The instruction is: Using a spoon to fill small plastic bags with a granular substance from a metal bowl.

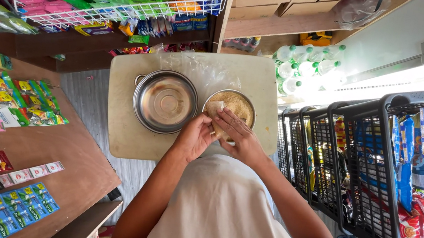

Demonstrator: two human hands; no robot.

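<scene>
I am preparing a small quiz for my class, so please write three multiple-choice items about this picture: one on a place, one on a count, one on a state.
1. Where does the empty round steel pot stand?
A. left of the bowl of brown grains
B. on the floor
C. inside the basket

2. How many round metal vessels are on the pale square table?
A. one
B. two
C. four

3. What is in the round metal bowl under the hands?
A. water
B. nothing
C. brown grains

Answers: 1 A, it stands to that bowl's left on the table. 2 B, only pot and bowl show. 3 C, left hand and right hand hold a small clear bag over the grains.
</scene>
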